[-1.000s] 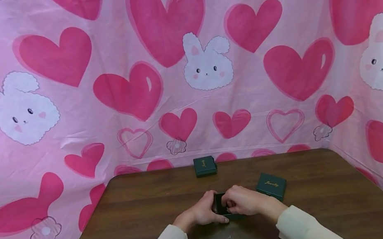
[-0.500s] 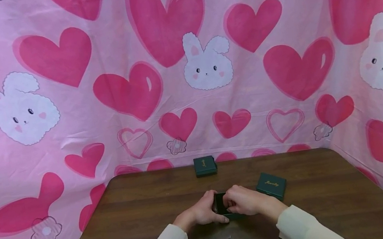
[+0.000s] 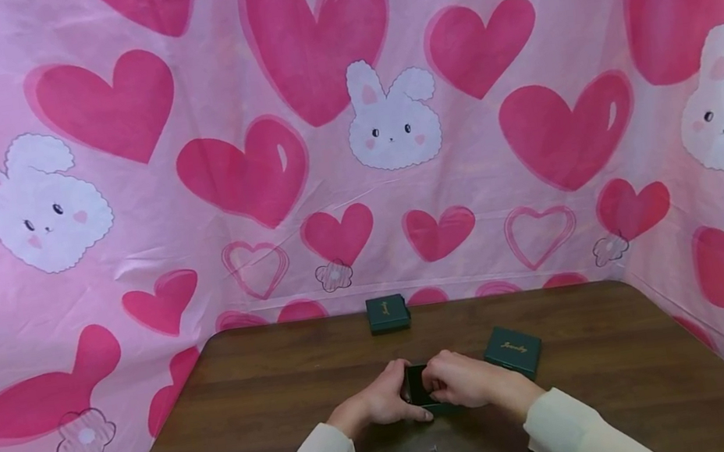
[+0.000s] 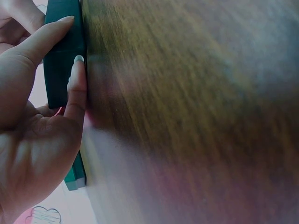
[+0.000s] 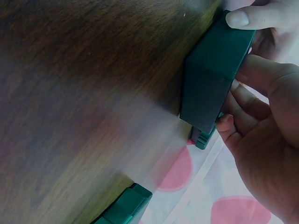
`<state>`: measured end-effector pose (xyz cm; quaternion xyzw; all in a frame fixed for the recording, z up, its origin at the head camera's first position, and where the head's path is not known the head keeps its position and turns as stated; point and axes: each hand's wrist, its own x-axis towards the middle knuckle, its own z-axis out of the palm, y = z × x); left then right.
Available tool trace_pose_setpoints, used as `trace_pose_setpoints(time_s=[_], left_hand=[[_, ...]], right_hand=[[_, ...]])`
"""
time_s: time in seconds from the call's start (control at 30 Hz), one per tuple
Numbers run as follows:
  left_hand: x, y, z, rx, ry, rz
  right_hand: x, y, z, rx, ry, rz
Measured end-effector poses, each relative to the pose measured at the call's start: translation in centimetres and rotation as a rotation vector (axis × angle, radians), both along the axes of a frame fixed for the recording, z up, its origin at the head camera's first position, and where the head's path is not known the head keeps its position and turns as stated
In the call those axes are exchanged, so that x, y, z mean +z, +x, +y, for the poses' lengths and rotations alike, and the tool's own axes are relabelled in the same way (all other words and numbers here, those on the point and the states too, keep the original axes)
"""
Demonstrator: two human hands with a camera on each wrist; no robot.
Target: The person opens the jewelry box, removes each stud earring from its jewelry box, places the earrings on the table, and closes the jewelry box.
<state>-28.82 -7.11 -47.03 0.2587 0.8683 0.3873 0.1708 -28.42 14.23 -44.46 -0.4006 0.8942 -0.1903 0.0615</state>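
A dark green jewelry box (image 3: 444, 407) with an uncovered black inside lies on the table in the middle of the head view. My left hand (image 3: 384, 398) grips its left end, thumb (image 4: 58, 30) along the near wall. The right hand (image 3: 463, 379) reaches over the right end with bent fingers dipping inside. In the right wrist view, its thumb (image 5: 264, 72) goes over the rim of the box (image 5: 217, 56). The box wall and the hand hide those fingertips, so whether they pinch anything is not visible. A tiny shiny piece (image 3: 434, 449) lies on the table nearer the body.
A green square box lid or box marked "Jewelry" (image 3: 513, 351) lies right of the hands. Another small green box (image 3: 388, 314) stands at the far edge of the brown wooden table (image 3: 255, 401). Pink heart-and-rabbit cloth (image 3: 327, 184) hangs behind and at both sides.
Both hands and the box keep their places. A small shiny glint by the right fingertips, visible a second ago, is now out of sight behind or beneath them.
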Motion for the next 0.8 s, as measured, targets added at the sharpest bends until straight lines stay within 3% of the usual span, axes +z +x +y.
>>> trace_pose_setpoints(time_s=[0.8], left_hand=[[0.11, 0.18, -0.03, -0.002, 0.002, 0.004]], right_hand=[[0.33, 0.41, 0.56, -0.022, 0.033, 0.012]])
